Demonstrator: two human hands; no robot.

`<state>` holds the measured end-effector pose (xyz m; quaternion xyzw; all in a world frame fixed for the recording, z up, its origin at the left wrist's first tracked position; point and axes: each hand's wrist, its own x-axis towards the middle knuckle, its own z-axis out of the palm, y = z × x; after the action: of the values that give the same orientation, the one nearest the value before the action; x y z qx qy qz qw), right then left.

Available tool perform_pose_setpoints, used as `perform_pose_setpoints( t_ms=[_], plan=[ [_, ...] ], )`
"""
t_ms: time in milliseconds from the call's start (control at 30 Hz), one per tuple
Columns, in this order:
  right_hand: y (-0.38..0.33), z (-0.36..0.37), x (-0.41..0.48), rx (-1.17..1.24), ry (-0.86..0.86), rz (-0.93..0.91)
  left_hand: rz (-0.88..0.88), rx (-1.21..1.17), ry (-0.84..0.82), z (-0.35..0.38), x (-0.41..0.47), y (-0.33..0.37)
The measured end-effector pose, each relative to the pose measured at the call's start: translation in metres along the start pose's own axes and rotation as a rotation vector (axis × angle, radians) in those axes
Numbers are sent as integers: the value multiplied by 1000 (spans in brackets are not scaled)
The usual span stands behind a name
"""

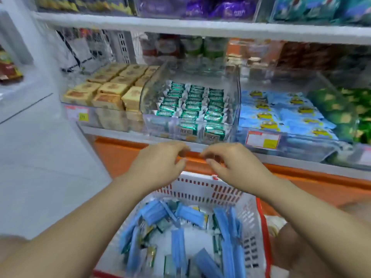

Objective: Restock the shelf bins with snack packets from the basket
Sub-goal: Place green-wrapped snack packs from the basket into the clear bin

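A white basket [250, 227] with a red rim sits below me, holding several blue snack packets [178, 245] and a few green ones. On the shelf above it stands a clear bin [235, 91] filled with rows of green-and-white packets [192, 103]. My left hand [158, 163] and my right hand [230, 163] hover side by side over the basket's far rim, just below the front of that bin. Both have loosely curled fingers, and I see nothing held in either.
Left of the clear bin are stacked yellow boxes [108, 91]. To its right lie light blue bags [281, 115] and green bags [341, 109]. An orange base ledge [301, 175] runs under the shelf. Grey floor [40, 157] spreads out on the left.
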<state>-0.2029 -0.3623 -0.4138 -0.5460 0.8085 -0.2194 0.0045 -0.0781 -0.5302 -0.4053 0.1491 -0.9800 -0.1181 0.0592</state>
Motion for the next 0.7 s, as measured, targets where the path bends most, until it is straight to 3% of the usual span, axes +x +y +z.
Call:
perform_pose_setpoints(
  t_ms=[200, 367, 500, 700],
  plan=[
    [22, 86, -48, 58, -228, 148, -168, -104, -253, 99, -45, -12],
    [71, 154, -76, 51, -569, 333, -275, -71, -535, 187, -62, -55],
    [98, 204, -94, 45, -835, 423, -300, -70, -763, 244, -79, -83],
    [98, 256, -110, 22, -1064, 470, -213, 63, -1059, 299, -117, -100]
  ],
)
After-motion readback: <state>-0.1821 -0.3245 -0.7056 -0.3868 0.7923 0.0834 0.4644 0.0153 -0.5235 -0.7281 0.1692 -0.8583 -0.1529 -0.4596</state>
